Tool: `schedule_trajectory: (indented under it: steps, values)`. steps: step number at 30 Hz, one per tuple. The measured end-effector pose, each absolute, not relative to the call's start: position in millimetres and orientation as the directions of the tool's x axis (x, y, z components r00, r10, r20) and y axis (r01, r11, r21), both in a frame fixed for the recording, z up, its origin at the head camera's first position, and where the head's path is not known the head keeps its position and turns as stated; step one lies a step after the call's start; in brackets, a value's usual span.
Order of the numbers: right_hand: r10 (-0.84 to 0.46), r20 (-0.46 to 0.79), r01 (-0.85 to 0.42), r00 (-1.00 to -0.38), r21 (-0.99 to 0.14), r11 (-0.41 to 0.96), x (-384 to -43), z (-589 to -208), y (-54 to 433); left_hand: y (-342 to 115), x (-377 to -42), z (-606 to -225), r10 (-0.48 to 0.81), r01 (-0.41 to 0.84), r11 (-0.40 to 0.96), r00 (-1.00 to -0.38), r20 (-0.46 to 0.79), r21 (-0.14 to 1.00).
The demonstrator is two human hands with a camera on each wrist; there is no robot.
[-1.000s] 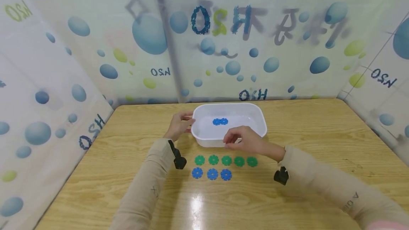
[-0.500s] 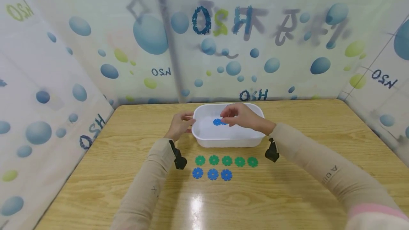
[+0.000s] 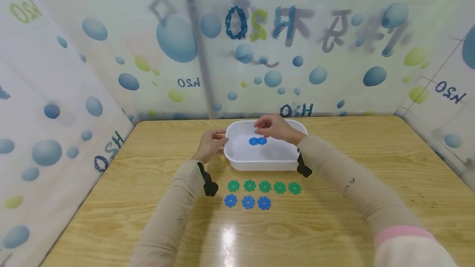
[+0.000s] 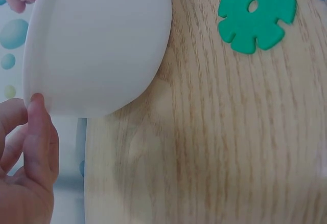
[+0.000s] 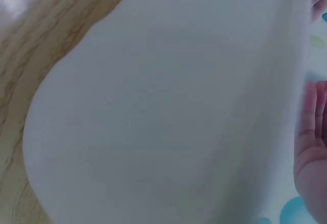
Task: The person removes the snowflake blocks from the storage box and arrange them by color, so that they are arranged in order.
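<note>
In the head view a white plastic basin (image 3: 267, 165) stands on the table. My left hand (image 3: 209, 145) holds its left rim, the thumb on the edge and the fingers on the outer side; the left wrist view shows this grip on the rim. Above the basin's far half hovers my right hand (image 3: 276, 129), fingers loosely bent, with nothing visible between them. Two blue notched plastic discs (image 3: 257, 141) lie side by side on the basin floor, below the right fingertips. Whether they are joined is too small to tell. In the right wrist view the basin wall hides part of the right hand (image 5: 311, 152).
In front of the basin lies a row of several green notched discs (image 3: 264, 186). Nearer me is a row of three blue notched discs (image 3: 248, 202). The wooden table (image 3: 148, 143) meets a patterned curtain (image 3: 148, 73) at the back.
My right hand has moved from the basin's front rim to over its inside, toward the far side. The left hand keeps its hold, and the discs stay where they were.
</note>
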State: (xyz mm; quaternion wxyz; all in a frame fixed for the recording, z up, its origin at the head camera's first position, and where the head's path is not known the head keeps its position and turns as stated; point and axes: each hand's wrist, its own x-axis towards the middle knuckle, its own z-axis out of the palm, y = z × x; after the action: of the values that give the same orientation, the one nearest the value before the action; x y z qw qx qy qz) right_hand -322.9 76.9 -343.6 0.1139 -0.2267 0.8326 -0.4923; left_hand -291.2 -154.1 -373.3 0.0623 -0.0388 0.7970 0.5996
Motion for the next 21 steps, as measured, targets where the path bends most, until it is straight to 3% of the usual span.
schedule_trajectory:
  steps: [7, 21]
  values:
    - [-0.454, -0.014, -0.219, -0.891, -0.862, 0.457, -336.5, -356.3, 72.6, -154.1, -289.9, -372.1, 0.017, -0.128, 0.285, -0.99, -0.139, 0.95]
    - [-0.385, -0.133, -0.169, -0.913, -0.735, 0.656, -343.9, -377.1, 67.2, -153.3, -288.6, -370.4, 0.023, -0.131, 0.283, -0.989, -0.143, 0.95]
